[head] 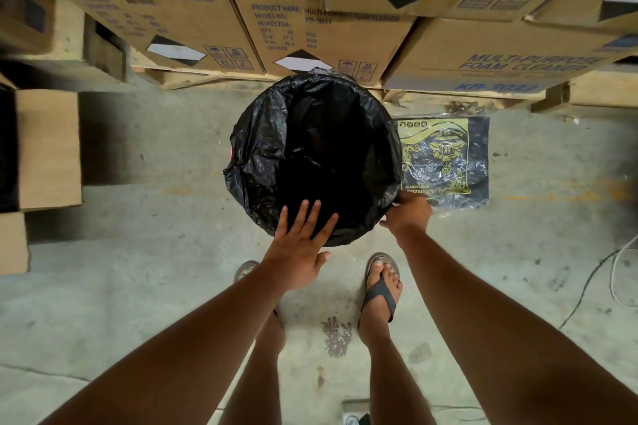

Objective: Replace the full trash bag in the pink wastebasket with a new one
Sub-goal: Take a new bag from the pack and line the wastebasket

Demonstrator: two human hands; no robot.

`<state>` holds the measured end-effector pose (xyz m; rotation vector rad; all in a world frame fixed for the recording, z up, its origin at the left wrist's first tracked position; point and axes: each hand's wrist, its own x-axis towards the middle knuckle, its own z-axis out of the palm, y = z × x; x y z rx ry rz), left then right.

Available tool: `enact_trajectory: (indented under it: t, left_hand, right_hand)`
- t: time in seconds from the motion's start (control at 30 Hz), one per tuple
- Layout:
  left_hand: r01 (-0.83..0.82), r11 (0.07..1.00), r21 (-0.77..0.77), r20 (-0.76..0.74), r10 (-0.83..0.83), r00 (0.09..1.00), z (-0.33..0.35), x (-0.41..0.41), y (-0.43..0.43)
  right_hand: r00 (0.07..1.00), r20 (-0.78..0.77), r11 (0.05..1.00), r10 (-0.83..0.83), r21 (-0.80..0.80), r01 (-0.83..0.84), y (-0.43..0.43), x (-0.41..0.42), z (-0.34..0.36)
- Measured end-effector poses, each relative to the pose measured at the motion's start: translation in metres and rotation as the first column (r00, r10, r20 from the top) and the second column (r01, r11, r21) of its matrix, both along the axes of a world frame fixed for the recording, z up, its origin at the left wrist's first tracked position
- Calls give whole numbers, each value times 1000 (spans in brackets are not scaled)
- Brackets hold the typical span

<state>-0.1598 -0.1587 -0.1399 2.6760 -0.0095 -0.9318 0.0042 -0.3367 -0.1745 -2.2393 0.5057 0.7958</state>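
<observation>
Standing on a concrete floor (138,252) in the middle of the view, the wastebasket (229,152) is almost wholly hidden by a black trash bag (269,134) that lines it and folds over the rim; only a sliver of pink shows at its 9 o'clock edge. The inside of the bag looks dark and empty. The left hand (298,252) lies flat and open at the basket's 6 o'clock rim, fingers spread over the plastic, gripping nothing. The right hand (411,214) is at about 4 o'clock on the rim, fingers curled and closed on the bag's folded edge. Just beside the basket at 3 o'clock, a black and gold pack of bags (448,162) lies flat on the floor. Cardboard boxes (331,34) marked KB-3033 are stacked on wooden pallets at 12 o'clock. A foot in a sandal (381,290) stands at 6 o'clock, near the basket.
</observation>
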Motion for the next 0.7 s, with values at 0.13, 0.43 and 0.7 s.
enact_trajectory:
  t: [0.13,0.43,0.7]
  left_hand:
    - [-89,993,-71,3,90,996,5,8,9]
    - [-477,873,101,260,440,860,11,48,83]
    - [-825,518,-226,267,847,459,-6,68,104]
  right_hand:
    - [917,-282,924,-281,180,338,0,26,13]
    - [670,356,751,651,-173,-637,43,34,60]
    - [850,295,899,436,-183,-398,80,44,32]
